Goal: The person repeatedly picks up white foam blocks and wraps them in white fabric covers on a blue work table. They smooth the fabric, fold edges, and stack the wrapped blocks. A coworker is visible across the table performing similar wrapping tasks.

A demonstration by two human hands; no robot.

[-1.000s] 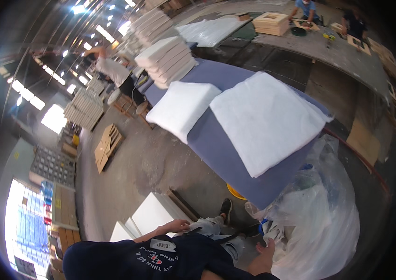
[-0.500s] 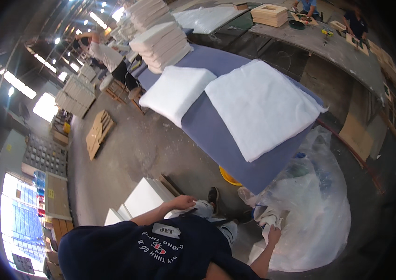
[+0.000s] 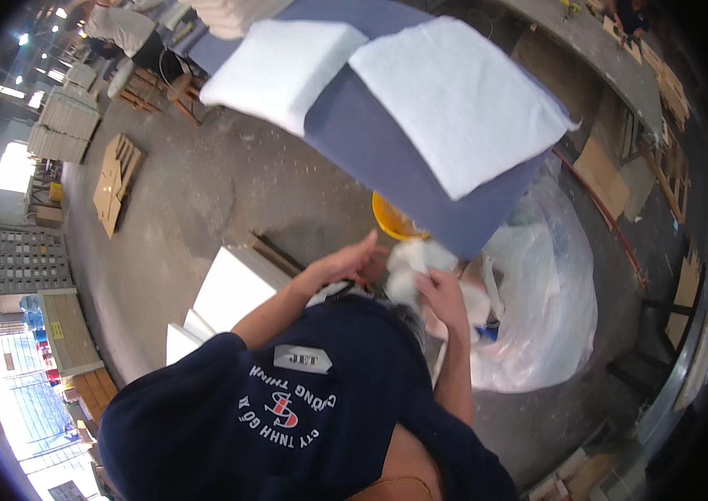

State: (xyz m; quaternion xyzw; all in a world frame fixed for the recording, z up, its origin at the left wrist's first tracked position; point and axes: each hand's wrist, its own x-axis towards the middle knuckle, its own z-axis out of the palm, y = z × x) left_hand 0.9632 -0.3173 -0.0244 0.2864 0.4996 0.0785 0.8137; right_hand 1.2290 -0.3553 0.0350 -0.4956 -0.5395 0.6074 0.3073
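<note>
My right hand grips a bunched white cloth, which is blurred and hangs in front of my waist below the table's near corner. To its left, my left hand is held with fingers stretched out and apart, close to the cloth but seemingly not holding it. A large clear plastic bag bulges on the floor at my right, its mouth by my right forearm. Ahead stands a table with a blue-grey top. On it lie a flat stack of white wadding sheets and a thick white padded block.
A yellow basin sits under the table's near edge. White foam slabs stand at my left. Flattened cardboard lies on the floor farther left, near wooden stools. Another person works at the far left.
My right hand has come up from the bag's mouth with the white cloth, toward my middle. My left hand has moved forward and right, its fingers spreading. The view has tilted down.
</note>
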